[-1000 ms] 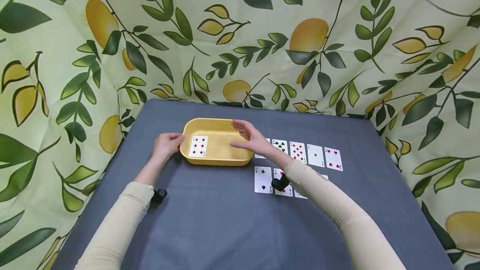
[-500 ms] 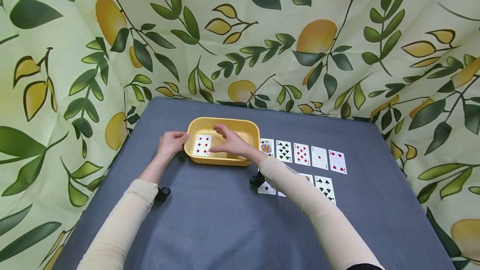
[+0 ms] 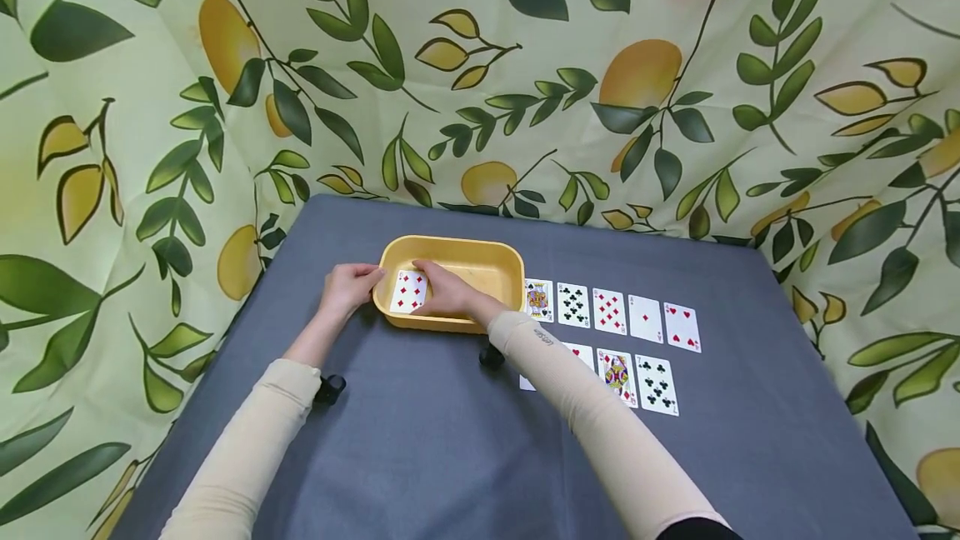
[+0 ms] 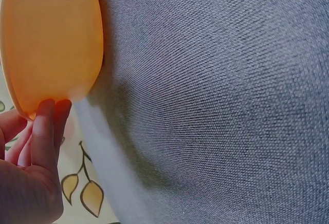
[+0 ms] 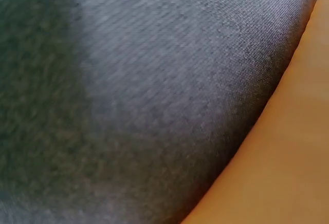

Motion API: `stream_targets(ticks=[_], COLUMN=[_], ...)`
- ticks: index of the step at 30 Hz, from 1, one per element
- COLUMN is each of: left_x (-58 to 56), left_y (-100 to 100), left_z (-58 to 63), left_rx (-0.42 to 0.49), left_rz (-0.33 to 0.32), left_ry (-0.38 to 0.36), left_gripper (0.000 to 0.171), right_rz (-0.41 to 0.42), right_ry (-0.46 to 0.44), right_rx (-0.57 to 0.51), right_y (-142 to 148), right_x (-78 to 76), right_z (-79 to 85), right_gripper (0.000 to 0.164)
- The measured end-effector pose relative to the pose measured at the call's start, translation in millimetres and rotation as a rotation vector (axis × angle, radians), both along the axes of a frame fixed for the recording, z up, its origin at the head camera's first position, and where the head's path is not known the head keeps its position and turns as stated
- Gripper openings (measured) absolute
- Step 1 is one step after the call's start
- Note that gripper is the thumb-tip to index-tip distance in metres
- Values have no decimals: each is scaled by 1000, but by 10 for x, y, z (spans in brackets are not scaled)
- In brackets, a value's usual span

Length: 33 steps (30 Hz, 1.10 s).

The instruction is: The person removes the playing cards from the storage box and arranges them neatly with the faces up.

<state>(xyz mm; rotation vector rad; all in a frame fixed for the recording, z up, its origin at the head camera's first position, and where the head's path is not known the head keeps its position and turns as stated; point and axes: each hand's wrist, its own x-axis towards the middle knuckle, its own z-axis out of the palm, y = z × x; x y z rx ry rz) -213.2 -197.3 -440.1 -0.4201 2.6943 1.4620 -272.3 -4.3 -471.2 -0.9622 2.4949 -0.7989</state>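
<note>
A yellow tray (image 3: 483,262) stands on the grey cloth, holding a six of diamonds playing card (image 3: 406,291) face up at its left end. My left hand (image 3: 348,290) pinches the tray's left rim between thumb and fingers; the left wrist view shows that hand (image 4: 36,157) at the end of the tray (image 4: 54,44). Inside the tray, my right hand (image 3: 448,290) is spread at the card's right side, fingers by the top edge and thumb by the bottom edge. The right wrist view shows only the tray's outer wall (image 5: 277,157) and cloth, with the hand out of sight.
To the tray's right lie two rows of face-up cards, among them a king (image 3: 538,300), an ace of diamonds (image 3: 645,319) and a seven of clubs (image 3: 657,385). My right sleeve (image 3: 577,402) covers part of the nearer row. A leaf-patterned curtain (image 3: 487,65) hangs behind.
My right hand has moved left and down from the tray's right end to the six of diamonds. The left hand keeps its hold on the rim. The head view has shifted slightly.
</note>
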Motion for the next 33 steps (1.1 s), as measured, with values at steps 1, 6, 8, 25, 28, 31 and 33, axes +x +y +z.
stream_targets(ticks=[1, 6, 8, 25, 28, 31, 33], left_x=[2, 5, 5, -6, -3, -4, -9], left_y=[4, 5, 5, 4, 9, 8, 5], left_z=[5, 12, 11, -4, -3, 0, 3], left_rx=[9, 38, 40, 35, 39, 36, 37], left_rz=[1, 4, 4, 7, 7, 5, 3], left_ry=[1, -1, -4, 4, 2, 1, 1], left_gripper=[37, 37, 38, 37, 36, 36, 36], right_rz=[0, 5, -2, 15, 22, 32, 38], right_ry=[6, 32, 36, 92, 97, 103, 110], right_rx=[3, 9, 4, 55, 52, 52, 57], right_y=[-3, -11, -10, -15, -15, -17, -21], right_x=[-7, -30, -33, -51, -46, -40, -40], right_z=[-8, -37, -36, -40, -42, -40, -33], right_gripper=[94, 94, 93, 90, 91, 91, 90])
